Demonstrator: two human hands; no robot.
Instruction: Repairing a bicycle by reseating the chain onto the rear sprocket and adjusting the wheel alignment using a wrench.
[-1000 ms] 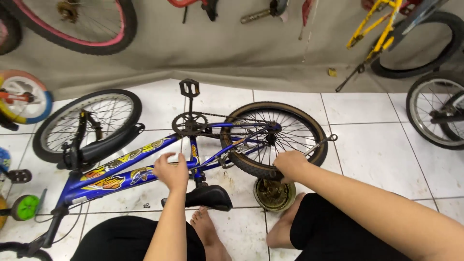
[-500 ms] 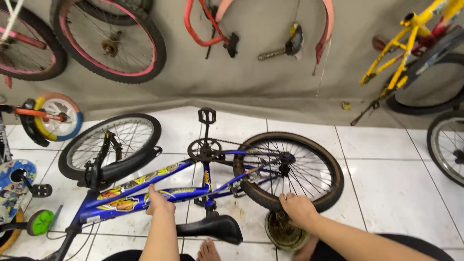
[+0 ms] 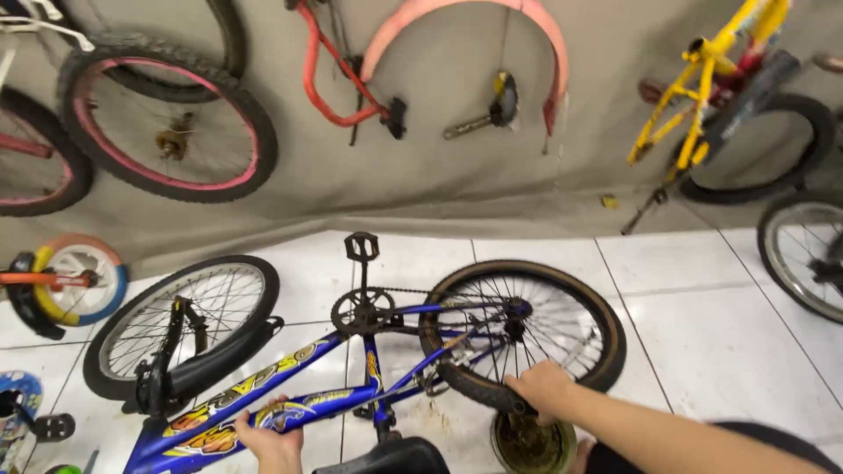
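Gripping: rear tyre (image 3: 465, 386) clasped by right hand (image 3: 543, 386), six o'clock.
Bracing: blue frame (image 3: 263, 408) clamped by left hand (image 3: 268, 439); both grips best kept firm.

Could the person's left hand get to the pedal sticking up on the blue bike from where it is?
Probably yes: the left hand grips the blue frame, and the pedal stands above the chainring with nothing between them.

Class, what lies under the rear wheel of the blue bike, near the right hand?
A round, grimy tin sits below the rear wheel; the right hand covers its top edge, and its contents are unclear.
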